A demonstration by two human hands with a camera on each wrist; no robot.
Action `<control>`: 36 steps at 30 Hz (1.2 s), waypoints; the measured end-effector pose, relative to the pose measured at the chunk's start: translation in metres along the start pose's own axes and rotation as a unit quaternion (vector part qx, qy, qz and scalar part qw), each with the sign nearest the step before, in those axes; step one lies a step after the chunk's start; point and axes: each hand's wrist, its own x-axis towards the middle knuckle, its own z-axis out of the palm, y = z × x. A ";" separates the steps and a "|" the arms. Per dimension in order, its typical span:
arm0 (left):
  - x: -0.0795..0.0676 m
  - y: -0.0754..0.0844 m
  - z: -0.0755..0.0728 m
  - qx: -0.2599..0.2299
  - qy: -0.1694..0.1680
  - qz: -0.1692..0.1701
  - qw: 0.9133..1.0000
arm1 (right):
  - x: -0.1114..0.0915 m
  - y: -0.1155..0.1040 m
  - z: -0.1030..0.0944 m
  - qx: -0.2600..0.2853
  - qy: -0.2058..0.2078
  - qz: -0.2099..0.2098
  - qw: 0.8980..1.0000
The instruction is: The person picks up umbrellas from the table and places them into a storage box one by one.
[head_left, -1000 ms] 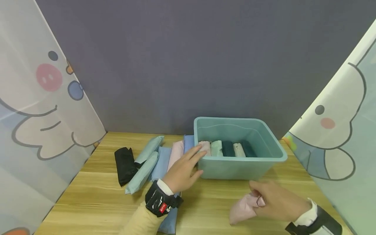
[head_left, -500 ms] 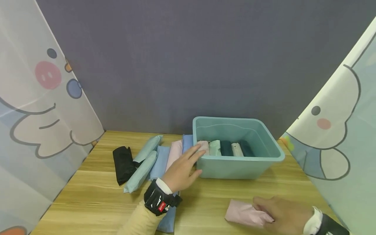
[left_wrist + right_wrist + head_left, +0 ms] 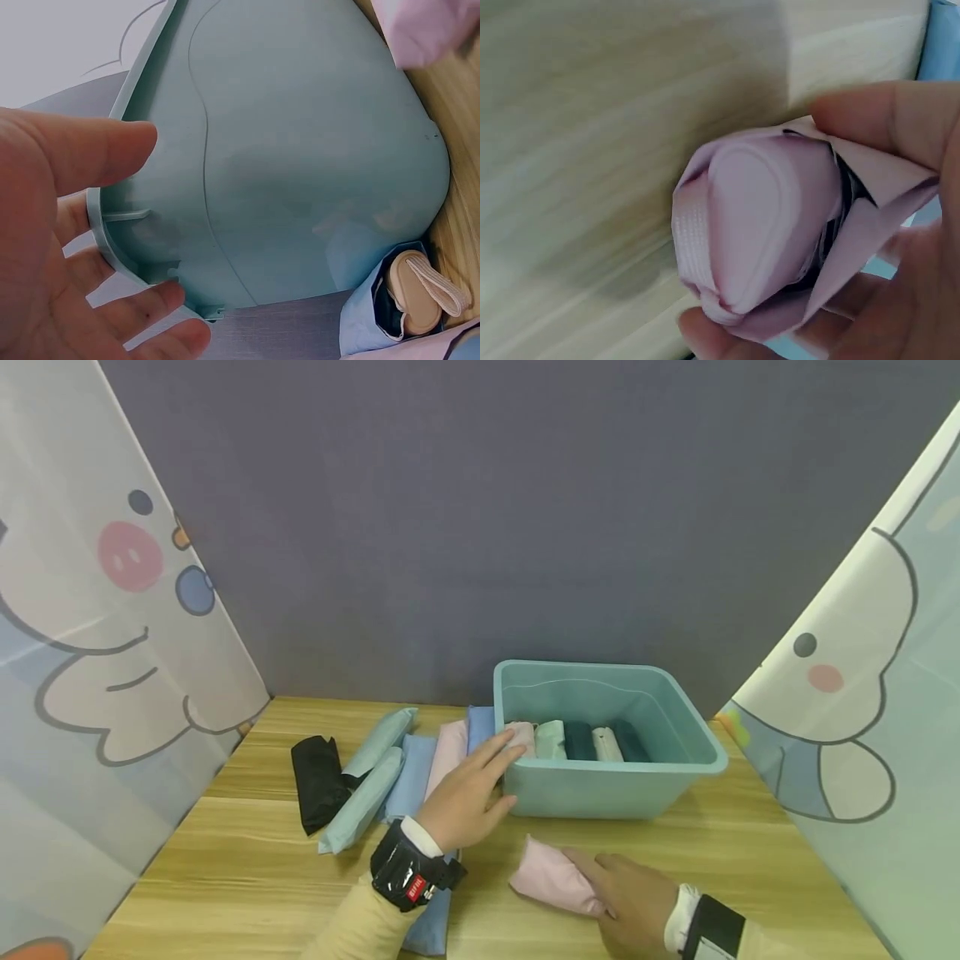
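Observation:
In the head view my right hand (image 3: 637,897) holds a pink folding umbrella (image 3: 555,877) in its sleeve, low in front of the teal bin (image 3: 611,793). The right wrist view shows the pink handle end (image 3: 754,217) and its strap, with thumb and fingers around the sleeve. My left hand (image 3: 465,797) rests with spread fingers at the bin's left rim. Seen from the left wrist, its thumb lies over the near side and the other fingers reach behind the rim. Inside the bin several rolled umbrellas (image 3: 579,741) stand in a row, pink, mint, dark teal and cream.
Left of the bin lie a black umbrella (image 3: 318,785), two pale green ones (image 3: 363,802), a light blue one (image 3: 412,777) and a pink one (image 3: 448,753). Another blue umbrella (image 3: 429,922) lies partly under my left forearm. A grey panel (image 3: 480,527) stands behind the table.
My right hand has turned the pink umbrella and carried it leftward, from the front right to the front of the bin. My left hand stays at the bin's rim.

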 end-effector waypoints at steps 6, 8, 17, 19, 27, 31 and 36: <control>0.000 0.000 0.000 0.009 0.003 0.009 1.000 | 0.018 -0.021 -0.005 -0.038 0.025 0.007 0.999; -0.001 0.000 -0.001 0.015 0.001 0.012 1.000 | 0.025 -0.028 -0.006 -0.042 0.034 0.010 0.998; -0.002 -0.001 -0.003 0.037 -0.017 0.019 0.999 | 0.053 -0.021 0.002 -0.057 0.042 -0.040 0.997; -0.003 -0.001 -0.003 0.040 -0.018 0.022 0.999 | 0.053 -0.018 0.001 -0.044 0.042 -0.045 0.997; -0.009 -0.006 0.004 0.059 -0.006 0.034 0.998 | 0.037 -0.024 -0.041 0.043 0.025 -0.032 0.998; -0.010 -0.008 0.007 0.063 -0.011 0.040 0.997 | 0.026 -0.031 -0.085 0.112 0.021 -0.029 0.993; -0.013 -0.006 0.009 0.057 -0.002 0.029 0.998 | 0.032 -0.030 -0.149 0.191 0.074 -0.013 0.979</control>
